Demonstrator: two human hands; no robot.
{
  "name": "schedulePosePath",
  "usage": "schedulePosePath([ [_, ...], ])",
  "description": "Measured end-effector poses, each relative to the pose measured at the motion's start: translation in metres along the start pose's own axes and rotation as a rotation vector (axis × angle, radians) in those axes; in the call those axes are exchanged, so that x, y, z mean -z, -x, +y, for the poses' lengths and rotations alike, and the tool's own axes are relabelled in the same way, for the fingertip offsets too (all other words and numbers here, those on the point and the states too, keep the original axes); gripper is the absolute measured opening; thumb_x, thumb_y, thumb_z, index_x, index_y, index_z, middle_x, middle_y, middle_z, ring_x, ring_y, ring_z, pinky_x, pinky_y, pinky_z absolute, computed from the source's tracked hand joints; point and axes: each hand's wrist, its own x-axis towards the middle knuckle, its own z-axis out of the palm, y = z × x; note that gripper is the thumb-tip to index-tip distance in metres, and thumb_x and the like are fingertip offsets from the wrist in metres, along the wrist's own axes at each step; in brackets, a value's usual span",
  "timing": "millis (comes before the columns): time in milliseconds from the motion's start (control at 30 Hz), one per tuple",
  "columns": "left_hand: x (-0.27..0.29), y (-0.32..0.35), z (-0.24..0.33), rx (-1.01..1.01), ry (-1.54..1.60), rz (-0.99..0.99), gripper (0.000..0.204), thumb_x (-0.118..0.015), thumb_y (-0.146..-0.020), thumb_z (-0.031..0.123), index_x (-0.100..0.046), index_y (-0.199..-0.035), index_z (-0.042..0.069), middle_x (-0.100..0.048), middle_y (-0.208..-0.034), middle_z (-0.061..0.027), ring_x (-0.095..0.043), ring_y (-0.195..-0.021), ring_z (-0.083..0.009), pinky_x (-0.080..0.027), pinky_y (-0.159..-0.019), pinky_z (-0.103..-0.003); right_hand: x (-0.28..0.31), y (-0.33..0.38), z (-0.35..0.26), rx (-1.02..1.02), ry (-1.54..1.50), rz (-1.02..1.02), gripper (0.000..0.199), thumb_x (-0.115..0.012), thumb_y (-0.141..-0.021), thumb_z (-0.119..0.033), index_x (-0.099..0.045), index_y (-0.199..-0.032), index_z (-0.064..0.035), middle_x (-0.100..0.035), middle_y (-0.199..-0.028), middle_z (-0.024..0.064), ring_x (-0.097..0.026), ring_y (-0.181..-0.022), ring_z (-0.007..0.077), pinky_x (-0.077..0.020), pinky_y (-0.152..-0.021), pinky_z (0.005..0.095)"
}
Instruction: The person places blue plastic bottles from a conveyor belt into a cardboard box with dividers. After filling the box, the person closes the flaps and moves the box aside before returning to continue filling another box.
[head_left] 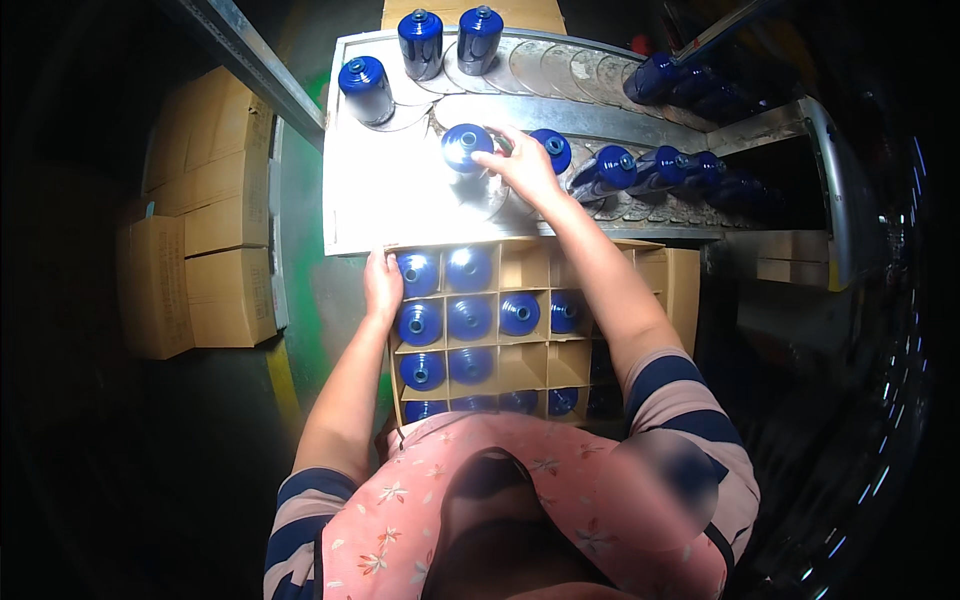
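My right hand [525, 170] reaches over the lit conveyor, its thumb and fingers closed around the side of a blue glass bottle [466, 143]. That bottle is upright; glare hides where its base meets the surface. Just right of the hand stands another blue bottle [553, 150], partly covered by it. My left hand [383, 285] grips the upper left edge of an open cardboard box [683, 300] in front of me. Dividers split the box into cells. Blue bottles [519, 313] stand in many cells, necks up, while several other cells show bare cardboard.
The conveyor [540, 70] has overlapping round plates and a metal rail. Three bottles [421, 45] stand at its far left; more bottles [660, 165] line up on the right. Closed cardboard boxes [225, 200] are stacked at left. A metal post [250, 65] rises beside the conveyor.
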Motion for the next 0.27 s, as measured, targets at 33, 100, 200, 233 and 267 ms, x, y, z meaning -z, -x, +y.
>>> schedulePosePath([
  [33,0.003,0.006,-0.005,0.013,-0.009,0.002,0.021,-0.051,-0.093,0.008,-0.056,-0.109,-0.003,-0.061,-0.104,-0.0266,-0.058,-0.1,-0.0436,-0.046,-0.087,-0.047,-0.015,-0.007,0.001,-0.05,0.164,-0.001,0.055,-0.075,-0.074,-0.028,-0.063,-0.125,-0.0099,-0.07,-0.085,0.0105,-0.067,-0.073,0.0178,-0.0519,-0.069,0.0311],
  [100,0.012,0.02,-0.021,0.049,-0.021,0.01,0.022,-0.05,-0.093,0.008,-0.057,-0.11,-0.003,-0.061,-0.105,-0.0264,-0.058,-0.1,-0.0433,-0.046,-0.088,-0.046,-0.045,-0.008,0.01,-0.153,0.102,-0.034,0.049,-0.074,-0.074,-0.031,-0.066,-0.119,-0.0115,-0.07,-0.087,0.0111,-0.069,-0.082,0.023,-0.0518,-0.074,0.0344],
  [200,0.004,0.004,-0.042,0.078,-0.039,-0.004,0.026,-0.05,-0.093,0.008,-0.056,-0.116,-0.002,-0.062,-0.11,-0.0251,-0.06,-0.104,-0.0407,-0.046,-0.091,-0.045,-0.045,-0.022,0.034,-0.051,0.162,0.057,0.038,-0.073,-0.073,-0.029,-0.069,-0.109,-0.0175,-0.068,-0.079,0.0063,-0.067,-0.077,0.0211,-0.0506,-0.072,0.0331],
  [233,0.002,0.0,-0.052,0.074,0.0,-0.007,0.03,-0.05,-0.093,0.008,-0.054,-0.121,-0.001,-0.062,-0.114,-0.0245,-0.06,-0.107,-0.0386,-0.045,-0.094,-0.045,-0.047,-0.027,0.044,-0.03,0.162,0.076,0.037,-0.073,-0.072,-0.028,-0.069,-0.108,-0.017,-0.068,-0.078,0.0064,-0.067,-0.076,0.0208,-0.0504,-0.073,0.0324],
  [267,-0.001,-0.007,-0.065,0.07,0.038,-0.011,0.034,-0.05,-0.093,0.007,-0.053,-0.127,0.0,-0.062,-0.118,-0.0239,-0.06,-0.111,-0.0365,-0.044,-0.097,-0.045,-0.052,-0.032,0.056,0.018,0.151,0.097,0.036,-0.073,-0.072,-0.027,-0.069,-0.106,-0.0165,-0.067,-0.078,0.0065,-0.066,-0.076,0.0205,-0.0502,-0.073,0.0318],
])
